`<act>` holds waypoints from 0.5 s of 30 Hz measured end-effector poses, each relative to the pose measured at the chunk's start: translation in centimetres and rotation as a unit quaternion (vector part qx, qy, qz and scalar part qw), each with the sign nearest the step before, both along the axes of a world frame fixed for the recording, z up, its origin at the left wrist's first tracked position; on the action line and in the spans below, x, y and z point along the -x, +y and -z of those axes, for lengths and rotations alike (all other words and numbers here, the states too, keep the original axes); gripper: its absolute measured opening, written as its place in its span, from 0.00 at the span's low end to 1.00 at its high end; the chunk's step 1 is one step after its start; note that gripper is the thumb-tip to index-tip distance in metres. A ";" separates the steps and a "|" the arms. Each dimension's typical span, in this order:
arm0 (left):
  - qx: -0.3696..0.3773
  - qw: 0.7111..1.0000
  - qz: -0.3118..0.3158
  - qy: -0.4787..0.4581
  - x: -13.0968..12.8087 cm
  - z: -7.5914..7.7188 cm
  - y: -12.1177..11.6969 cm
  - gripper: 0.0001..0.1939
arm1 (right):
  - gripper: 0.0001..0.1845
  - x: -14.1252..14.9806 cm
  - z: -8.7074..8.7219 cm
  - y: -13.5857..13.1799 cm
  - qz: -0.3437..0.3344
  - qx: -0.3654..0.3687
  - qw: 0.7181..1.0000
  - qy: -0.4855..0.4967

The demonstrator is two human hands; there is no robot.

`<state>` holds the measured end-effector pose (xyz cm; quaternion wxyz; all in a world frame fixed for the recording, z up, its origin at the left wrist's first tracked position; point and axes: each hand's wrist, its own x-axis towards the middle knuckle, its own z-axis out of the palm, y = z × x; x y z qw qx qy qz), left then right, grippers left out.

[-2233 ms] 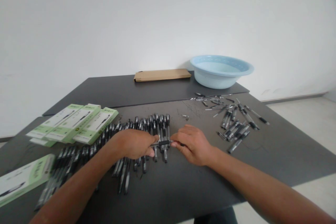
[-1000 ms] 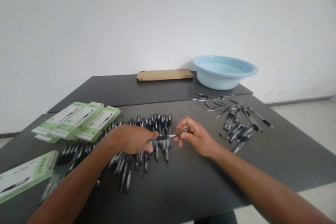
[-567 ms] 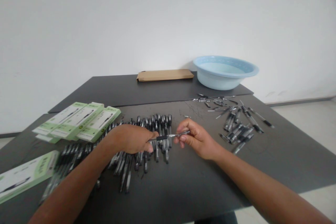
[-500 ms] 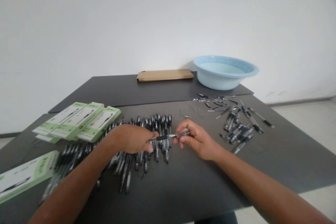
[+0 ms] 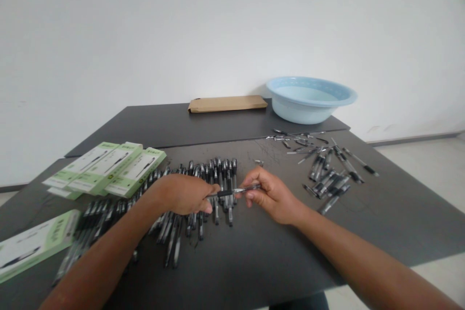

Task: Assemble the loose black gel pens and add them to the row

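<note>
My left hand [image 5: 191,194] pinches a gel pen [image 5: 225,193] by its clear barrel. The pen lies level, its black grip and pointed tip facing right. Between the thumb and fingers of my right hand [image 5: 267,193] is a clear pen cap [image 5: 253,187], in line with the tip; whether the tip is inside it is too small to tell. Under and behind my left hand, many capped pens [image 5: 228,169] lie side by side in a wide row. Part of that row is hidden by my left hand and forearm.
Green-and-white pen boxes [image 5: 136,172] lie at left, with another box [image 5: 38,242] nearer me. Loose pens and pen parts [image 5: 332,184] are scattered at right. A light-blue basin [image 5: 308,111] and a flat cardboard piece [image 5: 227,104] stand at the back of the dark table [image 5: 261,261].
Both hands have barely moved, sinking very slightly with the pen and cap between them. The view has shifted a little; everything on the table lies as before.
</note>
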<state>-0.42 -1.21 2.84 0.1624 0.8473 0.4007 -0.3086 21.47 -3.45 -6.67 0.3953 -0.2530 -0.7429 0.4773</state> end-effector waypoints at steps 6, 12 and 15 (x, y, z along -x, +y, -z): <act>-0.013 1.000 0.015 0.015 -0.3 0.2 -0.2 0.26 | 0.08 0.2 -0.3 0.0 0.047 -0.092 0.988 -0.111; -0.007 1.000 0.005 0.013 -0.5 0.0 -0.3 0.26 | 0.08 0.4 -0.3 0.1 0.068 -0.147 0.977 -0.139; -0.011 1.000 0.001 0.007 -0.6 0.1 -0.4 0.26 | 0.07 0.5 -0.3 0.0 0.076 -0.159 0.974 -0.145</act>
